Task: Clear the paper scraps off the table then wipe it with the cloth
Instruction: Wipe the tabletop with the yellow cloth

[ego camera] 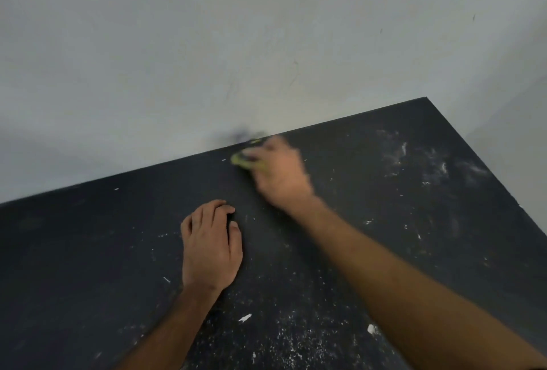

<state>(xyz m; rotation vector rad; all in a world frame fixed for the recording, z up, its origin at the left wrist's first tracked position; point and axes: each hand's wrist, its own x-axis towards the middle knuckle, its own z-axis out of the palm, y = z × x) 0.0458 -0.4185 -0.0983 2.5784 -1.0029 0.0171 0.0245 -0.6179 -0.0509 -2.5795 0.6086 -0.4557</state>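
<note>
At the desk's (384, 251) far edge, my right hand (281, 174) pressed the yellow-green cloth (241, 161); its grip was blurred, I couldn't tell. My left hand (211, 248) rested loosely curled, holding nothing. The cloth looked soft and light, best bunched under the palm.

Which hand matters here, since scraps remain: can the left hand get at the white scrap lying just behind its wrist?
Probably yes. The left hand rests on the table holding nothing, and the white scrap lies in the open, uncovered, beside its forearm.
</note>
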